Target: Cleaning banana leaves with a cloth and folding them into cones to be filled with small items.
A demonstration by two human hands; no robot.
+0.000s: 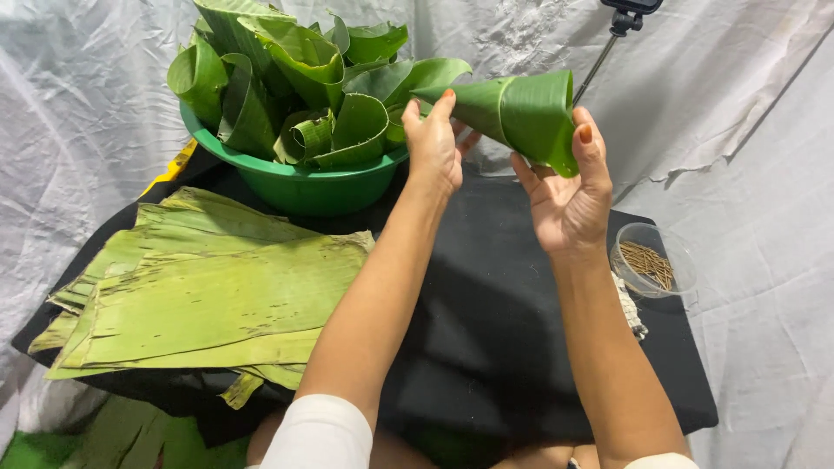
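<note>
Both my hands hold a green banana-leaf cone (521,108) up above a black cloth-covered table (495,287). My left hand (433,143) pinches the narrow pointed end of the cone. At the wide open end, my right hand (565,187) grips it, thumb on the outer fold. The cone lies roughly sideways, its point toward the left.
A green bowl (300,178) filled with several rolled leaf cones stands at the back left. A stack of flat banana leaves (208,291) lies on the left of the table. A clear cup of thin sticks (650,260) sits at the right edge. White cloth surrounds the table.
</note>
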